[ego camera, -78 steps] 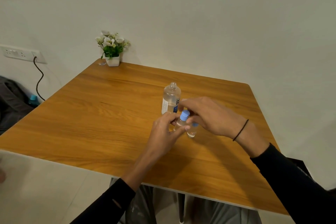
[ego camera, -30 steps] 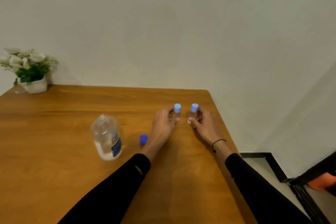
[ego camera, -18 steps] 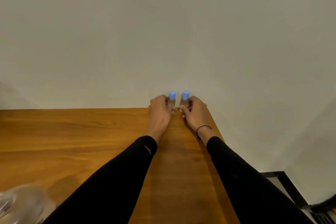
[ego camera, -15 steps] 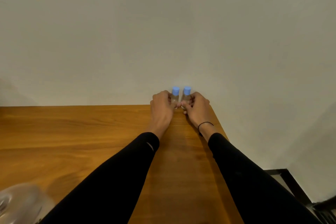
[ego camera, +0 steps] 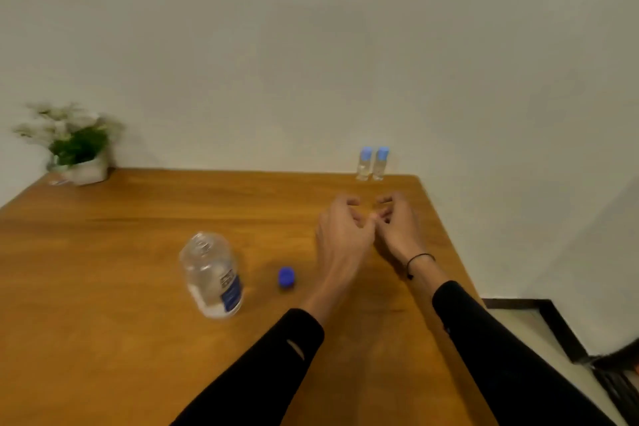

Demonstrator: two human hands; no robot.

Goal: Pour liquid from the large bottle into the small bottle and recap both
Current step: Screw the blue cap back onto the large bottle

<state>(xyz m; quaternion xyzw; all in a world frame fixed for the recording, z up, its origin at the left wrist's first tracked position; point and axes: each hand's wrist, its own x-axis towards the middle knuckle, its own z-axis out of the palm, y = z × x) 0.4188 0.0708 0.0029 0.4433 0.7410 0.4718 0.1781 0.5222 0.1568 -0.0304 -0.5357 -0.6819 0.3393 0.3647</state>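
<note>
2 small bottles point(ego camera: 372, 163) stand upright and touching at the table's far edge, about 1 o'clock from the hands, each wearing a light blue cap, so the small-bottle side of the job looks finished: filled, as far as the clear plastic lets me judge, and closed. The large bottle point(ego camera: 213, 276) stands at roughly 9 o'clock from the left hand point(ego camera: 342, 235), its neck bare and some liquid left inside. Its dark blue cap point(ego camera: 287, 277) lies on the wooden table point(ego camera: 103, 287) between that bottle and the left wrist, just beside neither. Both hands hover low over the wood, the right hand point(ego camera: 397, 228) at 3 o'clock of the left, fingers loosely curled and holding nothing. What remains, by my reading, is 1 step: pick up the dark cap and screw it onto the large bottle. A potted plant point(ego camera: 74, 145) sits at the far left corner, around 10 o'clock
</note>
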